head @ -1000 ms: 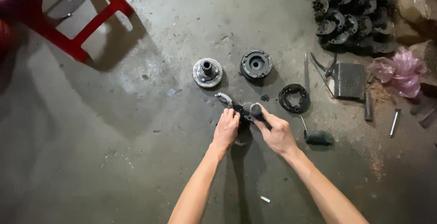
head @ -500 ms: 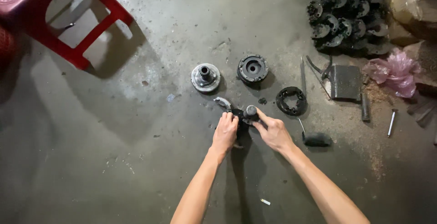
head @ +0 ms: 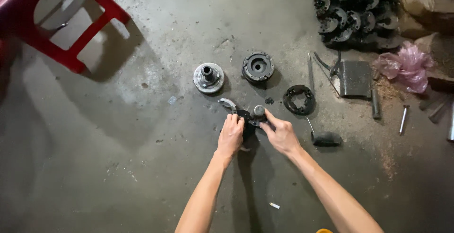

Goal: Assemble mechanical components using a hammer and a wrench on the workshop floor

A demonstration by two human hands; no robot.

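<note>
**Hands close on a greasy part**

Both hands sit slightly lower in view than a second ago. Left hand [head: 230, 135] and right hand [head: 280, 132] grip a dark metal assembly [head: 250, 117] on the concrete floor [head: 118, 167]. Seemingly mid-disassembly; steady bracing is needed next. Fingers hide its details.

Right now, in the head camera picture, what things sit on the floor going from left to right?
Red stool → silver hub with a shaft → dark round drum → black ring → flat metal box → pink plastic bag.
</note>
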